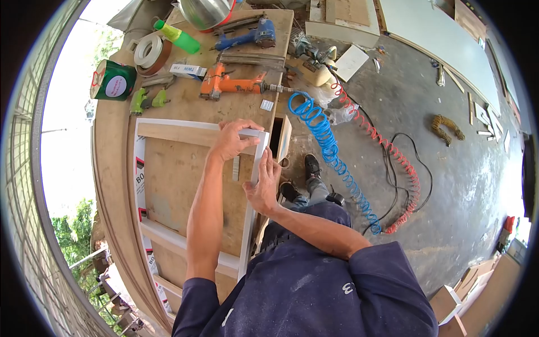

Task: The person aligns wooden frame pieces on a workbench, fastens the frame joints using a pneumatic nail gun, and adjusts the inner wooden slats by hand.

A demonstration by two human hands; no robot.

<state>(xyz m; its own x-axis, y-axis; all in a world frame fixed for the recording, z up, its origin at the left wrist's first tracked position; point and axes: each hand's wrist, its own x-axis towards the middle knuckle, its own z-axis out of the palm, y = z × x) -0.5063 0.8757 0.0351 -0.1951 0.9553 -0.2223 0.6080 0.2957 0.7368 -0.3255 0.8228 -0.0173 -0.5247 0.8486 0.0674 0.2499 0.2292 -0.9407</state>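
The fingers (pixel 269 163) of the right hand (pixel 261 185) are laid along the outer face of the right-hand rail (pixel 247 230) of a white frame (pixel 163 234), with the thumb set on the inner side, so that the rail is gripped between them. The far right corner (pixel 263 136) is reached most closely by the left hand, (pixel 231 140) whose fingers are closed over the top rail (pixel 179 123) just to the left of it; how firmly that rail is pinched cannot be told, since the undersides of the fingertips are hidden. The frame is laid flat on the table, (pixel 238 108) its long axis directed away from the body, while the top rail is set crosswise to it. The corner is thus bracketed: it is approached from the left by one hand and from the near side by the other. Beyond the top rail, well apart from both hands, an orange nail gun (pixel 238 85) is placed, joined to a blue coiled hose (pixel 319 130) at the right.
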